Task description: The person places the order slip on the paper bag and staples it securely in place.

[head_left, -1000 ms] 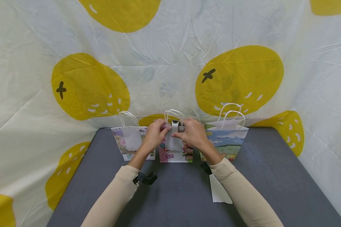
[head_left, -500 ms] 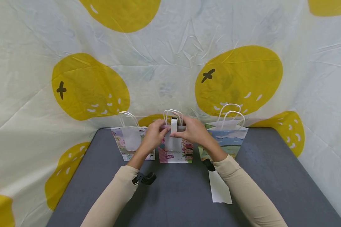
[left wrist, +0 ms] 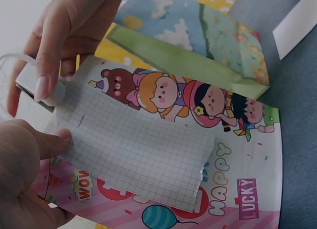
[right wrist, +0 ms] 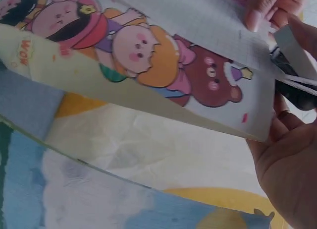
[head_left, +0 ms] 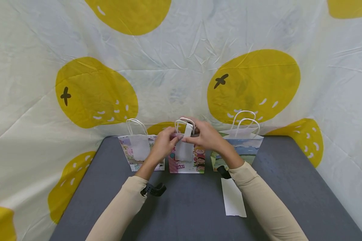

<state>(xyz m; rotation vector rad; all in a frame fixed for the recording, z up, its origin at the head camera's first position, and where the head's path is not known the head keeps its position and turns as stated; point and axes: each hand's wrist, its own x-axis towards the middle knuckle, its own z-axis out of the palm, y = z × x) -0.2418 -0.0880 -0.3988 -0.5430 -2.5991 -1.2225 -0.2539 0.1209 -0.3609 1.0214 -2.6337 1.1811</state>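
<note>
A pink-and-white cartoon paper bag [head_left: 181,167] with white handles stands at the table's middle. Against its front, at the top, lies a squared paper sheet [left wrist: 143,144]; a staple [left wrist: 80,121] shows in it near the upper edge. My left hand [head_left: 163,143] pinches the sheet and the bag's top edge between thumb and fingers. Just right of it, my right hand [head_left: 209,135] holds a small white stapler [head_left: 188,130] at the bag's rim, thumb on its near side in the left wrist view. The stapler tilts, and its jaws are mostly hidden.
A pastel paper bag [head_left: 160,166] with a white sheet [head_left: 140,147] on its front stands left. On the right stands a landscape-print bag [head_left: 244,147]. A loose white paper strip [head_left: 233,197] lies on the grey table [head_left: 187,207] near my right forearm. A lemon-print cloth [head_left: 175,83] hangs behind.
The stapler has gone from upright to leaning right, and my right hand has shifted slightly up and right with it. My left hand keeps its place on the sheet and bag.
</note>
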